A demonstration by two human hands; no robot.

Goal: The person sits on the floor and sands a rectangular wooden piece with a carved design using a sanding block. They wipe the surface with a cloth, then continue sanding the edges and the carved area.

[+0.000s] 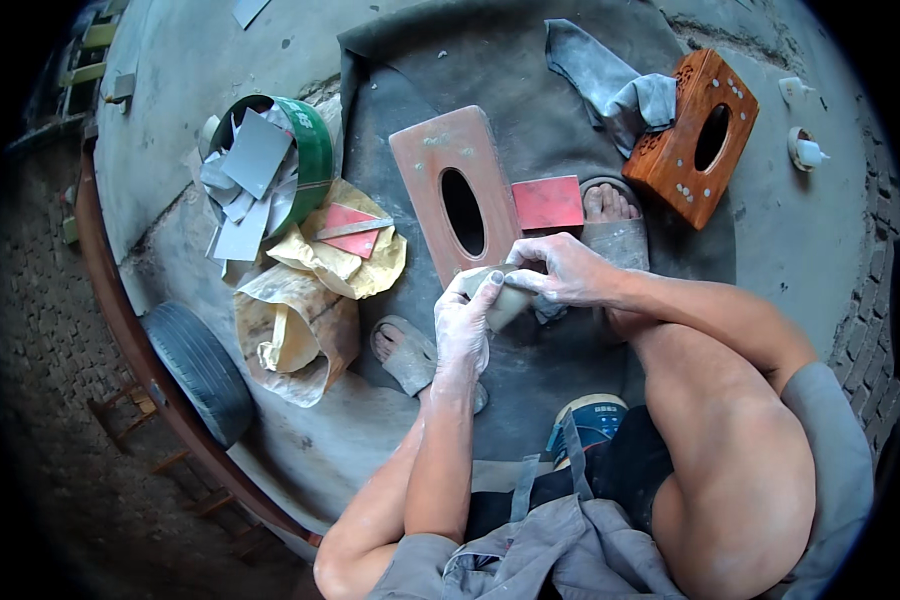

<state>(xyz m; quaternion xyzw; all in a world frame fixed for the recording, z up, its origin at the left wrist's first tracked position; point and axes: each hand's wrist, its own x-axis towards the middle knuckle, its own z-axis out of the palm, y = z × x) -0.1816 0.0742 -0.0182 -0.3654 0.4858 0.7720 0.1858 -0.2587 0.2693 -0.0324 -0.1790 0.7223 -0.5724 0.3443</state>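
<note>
In front of my knees, my left hand [463,322] and my right hand [568,270] pinch a small pale, curved sheet [510,304] between them; it looks like a piece of sandpaper. White dust coats my fingers. Just beyond my hands lies a dull, dusty wooden tissue box [422,160] with an oval opening. A red rectangular pad [547,203] is beside its right side. At the far right sits a glossy reddish-brown tissue box [665,165] with carved sides and small pale spots. A grey-blue cloth [610,85] drapes against it.
A green tub [315,150] full of scrap sheets stands at the left. Near it lie crumpled yellowish paper [315,262], another red piece [348,228] and a tyre [198,372]. A dark mat [400,85] covers the floor. White small containers [806,150] stand far right.
</note>
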